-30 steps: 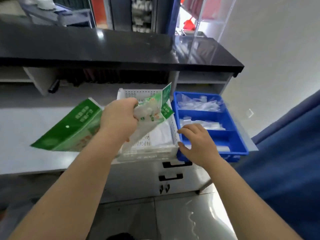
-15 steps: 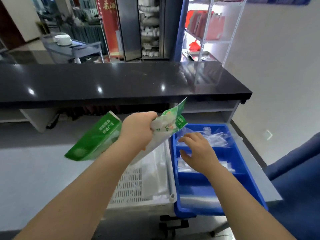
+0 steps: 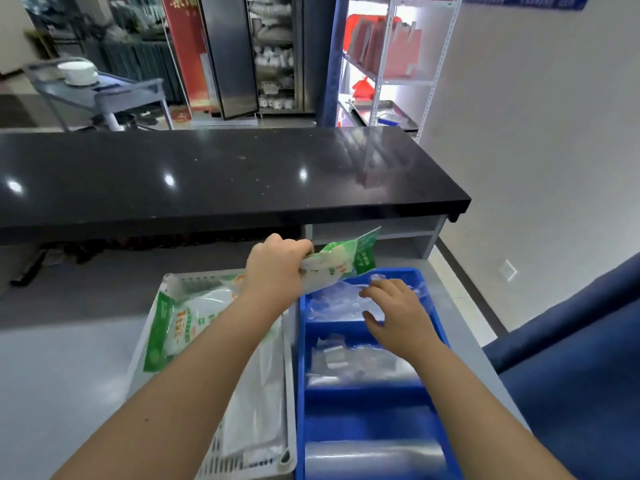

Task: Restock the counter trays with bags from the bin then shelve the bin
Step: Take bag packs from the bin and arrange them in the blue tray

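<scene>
The raised bag (image 3: 341, 263) is white with green ends and small green marks. At its 8 o'clock, a second bag (image 3: 169, 327) is white with a green border and reddish print. The slotted tray (image 3: 239, 465) under it is pale grey-white, patterned with rows of slots. At 5 o'clock the divided tray (image 3: 300, 393) is bright blue, and its clear bags (image 3: 332, 303) are colourless. At 12 o'clock the counter top (image 3: 207, 174) is glossy black with fine pale specks. Beyond it, at 11 o'clock, a banner (image 3: 183, 46) is red.

blue tray (image 3: 300, 375) top: open | rear: black counter (image 3: 242, 174) overhang | left: white basket (image 3: 289, 393)
</scene>
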### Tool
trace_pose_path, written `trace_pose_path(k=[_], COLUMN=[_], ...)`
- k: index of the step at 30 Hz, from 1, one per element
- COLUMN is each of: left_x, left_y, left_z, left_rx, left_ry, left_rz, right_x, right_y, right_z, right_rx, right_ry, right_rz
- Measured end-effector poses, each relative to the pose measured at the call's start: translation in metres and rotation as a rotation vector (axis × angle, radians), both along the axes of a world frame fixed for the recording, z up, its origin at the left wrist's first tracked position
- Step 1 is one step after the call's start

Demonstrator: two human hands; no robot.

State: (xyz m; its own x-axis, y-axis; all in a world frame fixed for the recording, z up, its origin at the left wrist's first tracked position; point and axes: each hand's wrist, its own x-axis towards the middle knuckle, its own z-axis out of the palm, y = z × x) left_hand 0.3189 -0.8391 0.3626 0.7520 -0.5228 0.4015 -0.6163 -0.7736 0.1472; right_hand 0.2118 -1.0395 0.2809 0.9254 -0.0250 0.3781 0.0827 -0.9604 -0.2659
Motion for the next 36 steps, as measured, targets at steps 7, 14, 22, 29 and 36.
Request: trace_pose_path(k=[7, 14, 22, 29, 36], left_x=[0.013, 0.032, 0.025, 0.025, 0.036], left_y=[-0.015, -0.028, -0.027, -0.024, -0.056], left_z=[-0.011, -0.014, -0.021, -0.019, 0.005], left_rx=[-0.015, -0.048, -0.094, -0.123, -0.143], left_ry=[0.035, -0.003, 0.000, 0.009, 0.154], left_rz=[0.100, 0.132, 0.125, 0.177, 0.136], right_x=[0.036, 0.106, 0.116, 0.105, 0.057], right_y=[-0.036, -0.047, -0.044, -0.042, -0.046], right_z=[-0.025, -0.051, -0.071, -0.058, -0.022], right_rx=[-0.102, -0.053, -0.027, -0.015, -0.284], right_ry=[0.226, 0.831, 0.863, 0.679, 0.166], right_rz=[-0.016, 0.072, 0.168, 0.235, 0.291])
